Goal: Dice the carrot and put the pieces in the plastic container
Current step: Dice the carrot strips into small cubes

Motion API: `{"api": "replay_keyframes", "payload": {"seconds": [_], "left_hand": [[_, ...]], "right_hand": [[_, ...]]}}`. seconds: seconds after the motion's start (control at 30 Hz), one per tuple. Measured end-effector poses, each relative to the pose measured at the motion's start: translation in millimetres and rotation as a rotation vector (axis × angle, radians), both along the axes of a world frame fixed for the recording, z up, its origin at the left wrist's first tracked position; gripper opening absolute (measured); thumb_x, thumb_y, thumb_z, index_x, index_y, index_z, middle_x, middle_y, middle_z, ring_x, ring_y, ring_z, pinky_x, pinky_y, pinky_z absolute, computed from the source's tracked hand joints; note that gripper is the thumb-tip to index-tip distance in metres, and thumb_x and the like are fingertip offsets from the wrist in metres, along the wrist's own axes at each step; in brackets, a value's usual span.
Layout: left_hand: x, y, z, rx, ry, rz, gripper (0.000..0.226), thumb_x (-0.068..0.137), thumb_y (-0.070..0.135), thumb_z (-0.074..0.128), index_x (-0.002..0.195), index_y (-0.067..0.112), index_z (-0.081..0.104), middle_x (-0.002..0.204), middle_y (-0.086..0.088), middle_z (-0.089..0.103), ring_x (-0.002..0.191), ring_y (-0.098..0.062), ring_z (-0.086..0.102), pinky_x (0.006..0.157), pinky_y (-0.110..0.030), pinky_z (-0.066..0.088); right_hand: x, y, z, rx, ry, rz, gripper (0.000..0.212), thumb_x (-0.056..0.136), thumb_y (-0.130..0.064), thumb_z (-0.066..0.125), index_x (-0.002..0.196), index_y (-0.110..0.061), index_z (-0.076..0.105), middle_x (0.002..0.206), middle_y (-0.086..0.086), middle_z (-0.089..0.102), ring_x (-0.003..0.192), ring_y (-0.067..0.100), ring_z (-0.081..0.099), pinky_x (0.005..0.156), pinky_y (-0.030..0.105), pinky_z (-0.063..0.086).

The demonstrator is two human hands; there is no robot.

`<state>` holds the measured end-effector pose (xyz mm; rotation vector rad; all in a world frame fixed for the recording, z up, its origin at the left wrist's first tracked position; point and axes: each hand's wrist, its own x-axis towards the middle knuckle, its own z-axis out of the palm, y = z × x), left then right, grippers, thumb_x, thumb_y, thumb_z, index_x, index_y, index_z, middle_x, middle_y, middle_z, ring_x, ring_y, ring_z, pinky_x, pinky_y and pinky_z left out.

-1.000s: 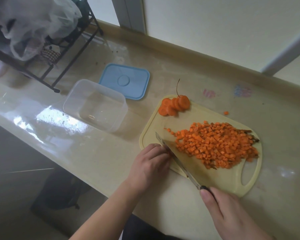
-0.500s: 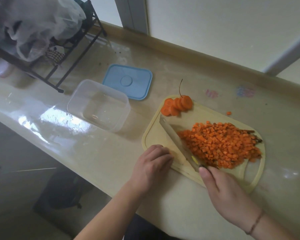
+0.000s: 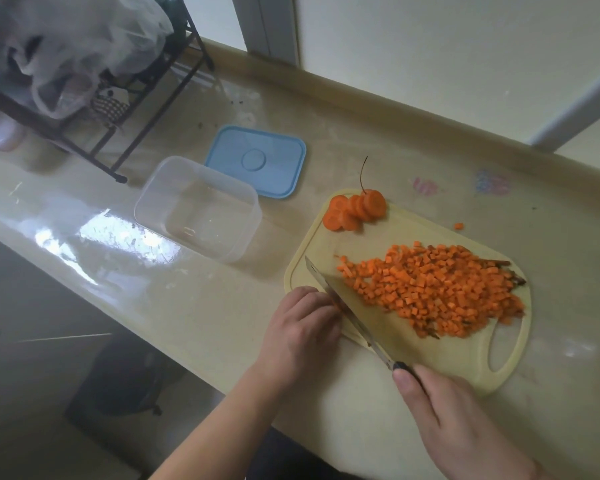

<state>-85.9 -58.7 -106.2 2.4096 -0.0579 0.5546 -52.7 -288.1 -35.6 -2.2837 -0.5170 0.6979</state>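
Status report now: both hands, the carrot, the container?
Right hand grips knife; left hand holds carrot bits at blade. Diced pile and slices on board. Container empty, lid off. Path clear.

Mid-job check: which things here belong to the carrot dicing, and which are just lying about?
In use: heap of diced orange carrot, round carrot slices, steel knife, pale yellow cutting board, clear plastic container, left hand, right hand.

Lying about: blue rectangular lid, black wire rack, crumpled plastic bags.
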Motion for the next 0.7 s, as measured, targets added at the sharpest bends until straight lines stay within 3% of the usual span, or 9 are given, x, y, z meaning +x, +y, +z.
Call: {"api": "replay_keyframes", "payload": {"seconds": [0.2, 0.53, 0.63, 0.7], "left_hand": [[1.7, -1.3, -0.9, -0.013, 0.006, 0.009, 0.007, 0.084, 0.003, 0.076, 0.09, 0.005, 0.077, 0.098, -0.004, 0.073, 0.091, -0.026, 0.064, 0.083, -0.034, 0.054], [2.7, -5.0, 0.2, -0.009, 0.019, 0.028, 0.004, 0.086, 0.004, 0.073, 0.088, 0.005, 0.076, 0.096, -0.004, 0.072, 0.09, -0.025, 0.063, 0.082, -0.034, 0.054], [2.4, -4.6, -0.1, 0.008, 0.03, 0.021, 0.005, 0.09, 0.008, 0.07, 0.09, 0.008, 0.075, 0.097, -0.002, 0.07, 0.088, -0.026, 0.062, 0.08, -0.035, 0.051], [2.1, -3.2, -0.4, 0.049, 0.027, 0.03, 0.005, 0.092, 0.012, 0.07, 0.089, 0.01, 0.074, 0.096, 0.0, 0.069, 0.085, -0.025, 0.06, 0.079, -0.036, 0.051]], "right_hand": [[-2.6, -2.3, -5.5, -0.016, -0.022, -0.007, 0.064, 0.087, -0.077, 0.017, 0.068, -0.023, 0.045, 0.068, -0.006, 0.058, 0.06, 0.005, 0.054, 0.059, 0.035, 0.042], [14.0, 22.6, -9.5, -0.024, -0.088, 0.064, 0.065, 0.088, -0.076, 0.005, 0.07, -0.026, 0.043, 0.059, 0.001, 0.055, 0.06, 0.016, 0.055, 0.059, 0.045, 0.042], [21.0, 20.3, -9.4, -0.008, -0.061, 0.066, 0.064, 0.088, -0.076, 0.01, 0.069, -0.025, 0.044, 0.057, 0.001, 0.054, 0.058, 0.015, 0.054, 0.057, 0.044, 0.041], [24.1, 11.4, -7.1, 0.001, -0.067, 0.045, 0.059, 0.089, -0.072, 0.018, 0.068, -0.024, 0.046, 0.057, -0.002, 0.055, 0.058, 0.013, 0.055, 0.056, 0.036, 0.039]]}}
